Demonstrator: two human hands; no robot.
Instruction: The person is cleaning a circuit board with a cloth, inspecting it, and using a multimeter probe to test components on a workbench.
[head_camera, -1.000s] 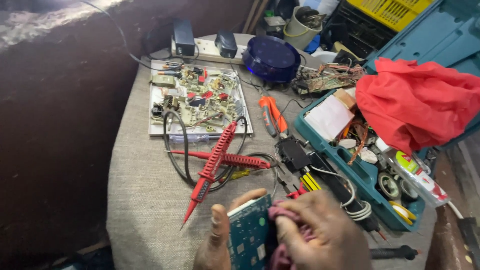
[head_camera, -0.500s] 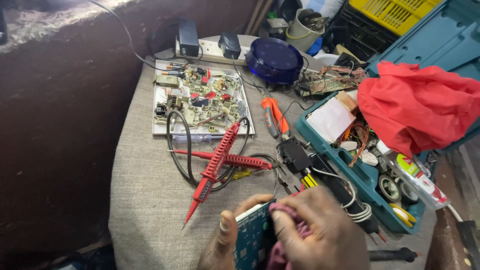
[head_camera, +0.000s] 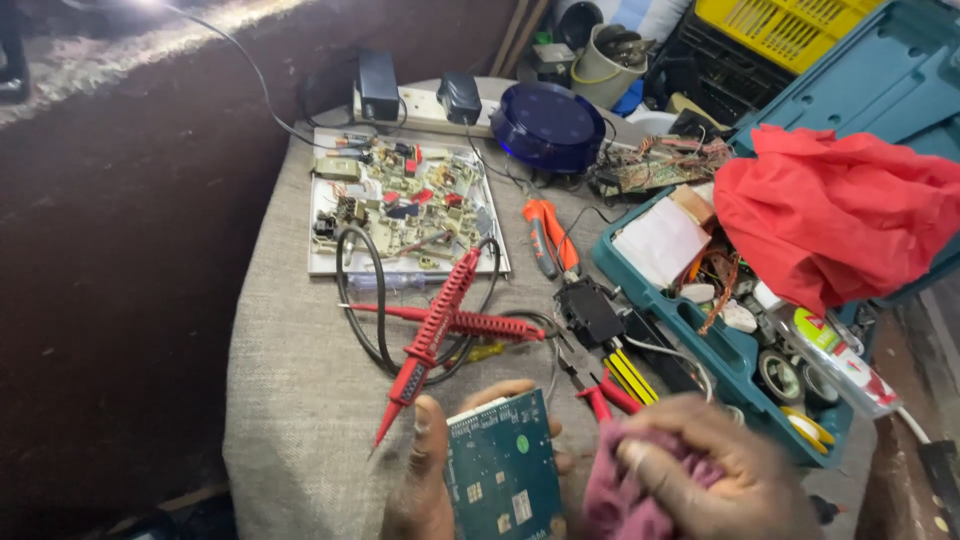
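Note:
My left hand (head_camera: 425, 480) grips a small teal-green circuit board (head_camera: 503, 470) at the bottom centre, thumb along its left edge and fingertips showing behind its top. My right hand (head_camera: 720, 470) is closed on a crumpled maroon cloth (head_camera: 625, 500), pressed against the board's right edge. Just beyond the board lie two red multimeter probes (head_camera: 440, 320), crossed on the grey cloth-covered table (head_camera: 290, 380).
A large populated circuit board (head_camera: 400, 200) lies on a white panel at the back. An open teal toolbox (head_camera: 735, 350) with a red rag (head_camera: 835, 215) stands at the right. Orange-handled pliers (head_camera: 548, 235), a blue round lid (head_camera: 548, 125), a power strip (head_camera: 420, 100) and a yellow crate (head_camera: 790, 30) surround it.
The view has shifted slightly. My right hand with the cloth has slid to the right edge of the small board, uncovering more of its face.

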